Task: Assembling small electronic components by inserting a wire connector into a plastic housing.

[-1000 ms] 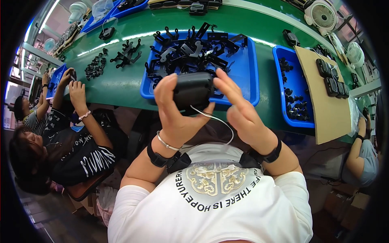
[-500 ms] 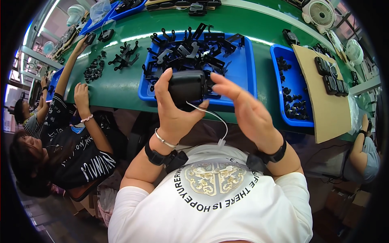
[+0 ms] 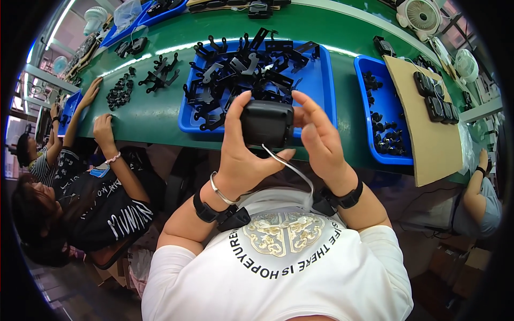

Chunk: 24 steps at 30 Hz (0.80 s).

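Note:
My left hand (image 3: pixel 243 152) is closed round a glossy black box-shaped device (image 3: pixel 267 124), thumb beneath it and fingers up its left side. A white cable (image 3: pixel 293 167) leaves the device's lower edge and hangs toward my shirt. My right hand (image 3: pixel 324 140) is at the device's right edge, its bent fingertips against that side; their exact hold is partly hidden. Just beyond both hands, a blue tray (image 3: pixel 321 85) holds a heap of black brackets (image 3: pixel 241 67). The device is raised over the tray's near edge.
A second blue tray (image 3: pixel 393 159) with small black parts stands at right, beside cardboard (image 3: pixel 436 144) carrying several black devices (image 3: pixel 436 109). Loose brackets (image 3: pixel 160 75) and small black pieces (image 3: pixel 120 92) lie on the green table (image 3: pixel 152 115). A co-worker (image 3: pixel 101 208) sits at left.
The device and my left hand have shifted right and slightly down. My right hand has come in against the device's right side. The co-worker at left has drawn back their reaching arm.

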{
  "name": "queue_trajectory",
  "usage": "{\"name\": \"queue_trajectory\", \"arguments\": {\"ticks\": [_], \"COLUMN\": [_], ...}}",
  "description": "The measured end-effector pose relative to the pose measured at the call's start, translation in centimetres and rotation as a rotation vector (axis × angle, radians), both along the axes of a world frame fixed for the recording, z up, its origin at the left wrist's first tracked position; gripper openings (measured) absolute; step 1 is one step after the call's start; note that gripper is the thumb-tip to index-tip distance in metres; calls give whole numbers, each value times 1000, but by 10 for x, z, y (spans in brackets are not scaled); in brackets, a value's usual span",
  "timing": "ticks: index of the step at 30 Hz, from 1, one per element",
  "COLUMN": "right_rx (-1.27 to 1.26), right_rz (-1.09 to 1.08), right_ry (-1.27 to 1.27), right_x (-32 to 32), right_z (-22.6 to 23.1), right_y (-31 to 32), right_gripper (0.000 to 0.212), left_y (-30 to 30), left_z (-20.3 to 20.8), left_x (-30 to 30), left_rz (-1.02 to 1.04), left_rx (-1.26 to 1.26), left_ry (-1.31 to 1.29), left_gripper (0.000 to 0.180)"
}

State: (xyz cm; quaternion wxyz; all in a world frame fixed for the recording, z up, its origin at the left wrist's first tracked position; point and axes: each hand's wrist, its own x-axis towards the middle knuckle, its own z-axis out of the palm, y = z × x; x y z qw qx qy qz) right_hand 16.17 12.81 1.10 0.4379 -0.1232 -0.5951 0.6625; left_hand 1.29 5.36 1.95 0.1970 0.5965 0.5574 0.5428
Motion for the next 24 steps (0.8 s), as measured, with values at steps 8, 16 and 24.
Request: {"name": "queue_trajectory", "arguments": {"ticks": [8,16,24], "right_rx": [-80,-78,-85], "right_rz": [-120,-93,-10], "right_ry": [-247,-126,-150], "right_x": [-6,-10,-2], "right_z": [-4,0,-1], "right_y": [-4,-11,-6], "right_gripper": [42,38,39], "left_y": [0,-1,3], "left_z": [-3,-4,0], "left_x": [0,-3,-5], "left_rz": [114,56,-44], "left_rx": [101,-18,-130], "left_ry": [217,104,-221], "left_gripper": [99,98,99]}}
